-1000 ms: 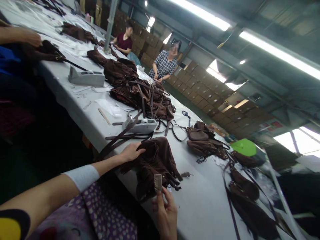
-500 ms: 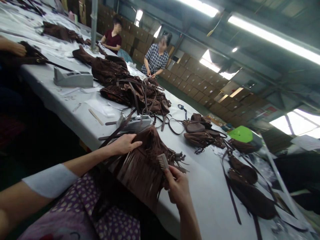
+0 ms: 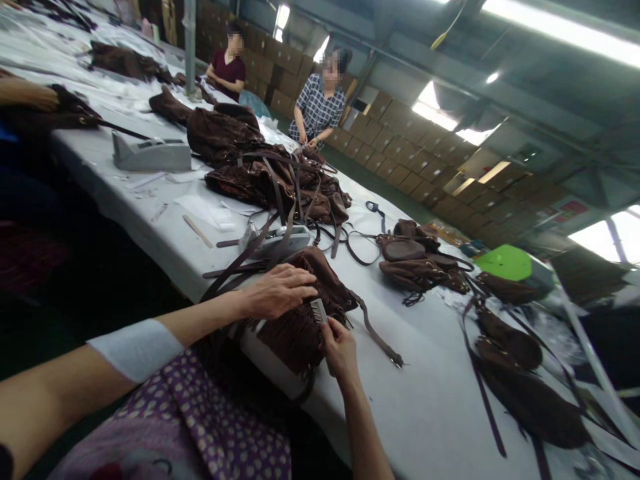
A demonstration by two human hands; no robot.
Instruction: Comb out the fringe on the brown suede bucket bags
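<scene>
A dark brown fringed bag (image 3: pixel 327 270) lies at the table's near edge, its fringe (image 3: pixel 290 343) hanging toward me. On its upper part rests my left hand (image 3: pixel 280 291), palm down with fingers stretched out flat. My right hand (image 3: pixel 340 348) grips a small pale brush (image 3: pixel 318 311) by its handle. The brush's bristles are against or just over the fringe, close to my left fingertips; contact is hard to make out. A brown strap (image 3: pixel 379 333) with a metal end trails from the bag across the table to the right.
Behind the bag stands a grey tape dispenser (image 3: pixel 295 238), with another dispenser (image 3: pixel 153 152) farther left. A heap of brown bags (image 3: pixel 280 177) covers the table's middle; more bags (image 3: pixel 410 257) lie right. Another person's hand (image 3: pixel 35 92) is at left. Two people stand across the table.
My left hand has moved right from the bag's edge onto its upper part, its fingers now flat. The bag has turned, and the brush has shifted slightly left and up.
</scene>
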